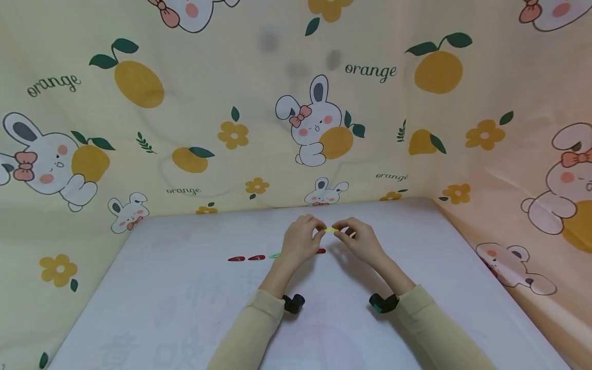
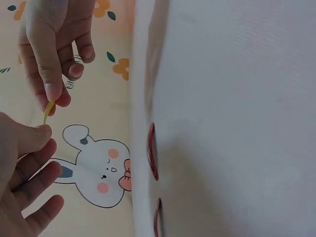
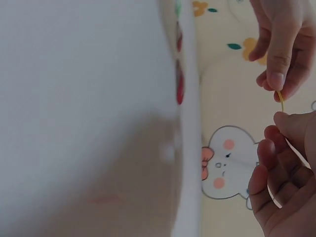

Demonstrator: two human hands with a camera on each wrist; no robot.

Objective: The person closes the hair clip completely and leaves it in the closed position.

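Observation:
Between the two hands, raised over the far part of the table, is a small narrow yellow hair clip. My left hand pinches its left end between thumb and forefinger. The other end is pinched by the thumb and forefinger of my right hand. Seen from the left wrist, the yellow clip is thin and slightly curved. Below the hands runs a row of hair clips: a dark red clip, a second red clip, a green clip and another red clip. My left hand hides part of the row.
A white-covered table extends under both arms. Behind it hangs a cream curtain printed with rabbits and oranges, which also lines the sides. Black wrist cameras sit on the left wrist and the right wrist.

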